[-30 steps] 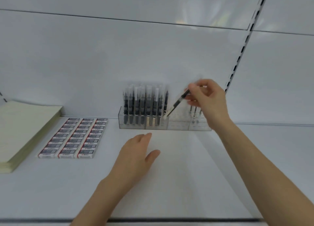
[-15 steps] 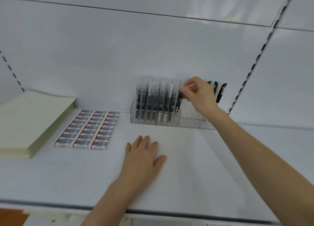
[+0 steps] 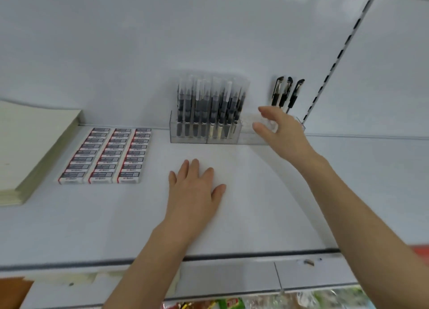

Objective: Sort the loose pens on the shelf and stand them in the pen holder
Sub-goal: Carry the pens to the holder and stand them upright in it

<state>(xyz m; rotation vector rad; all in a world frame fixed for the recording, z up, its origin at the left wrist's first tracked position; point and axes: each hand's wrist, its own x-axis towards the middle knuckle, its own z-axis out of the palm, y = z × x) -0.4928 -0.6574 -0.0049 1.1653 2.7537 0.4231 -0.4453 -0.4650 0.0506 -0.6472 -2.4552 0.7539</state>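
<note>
A clear plastic pen holder (image 3: 185, 136) stands at the back of the white shelf (image 3: 255, 204). Several black pens with clear caps (image 3: 209, 104) stand upright in its left compartments. Three black clip pens (image 3: 286, 91) stand in its right end. My right hand (image 3: 281, 132) hovers in front of the holder's right half with fingers spread and nothing in it. My left hand (image 3: 195, 192) lies flat, palm down, on the shelf in front of the holder. I see no loose pens on the shelf.
Three rows of boxed erasers (image 3: 109, 155) lie left of the holder. A stack of pale paper (image 3: 30, 146) sits at the far left. The shelf's front edge (image 3: 232, 257) runs below my wrists, with packaged goods (image 3: 232, 304) underneath. A slotted upright (image 3: 336, 62) rises at the right.
My right hand stood the pen in the holder, let go of it and drew back to the right. The left hand stayed flat on the shelf. The camera tilted down.
</note>
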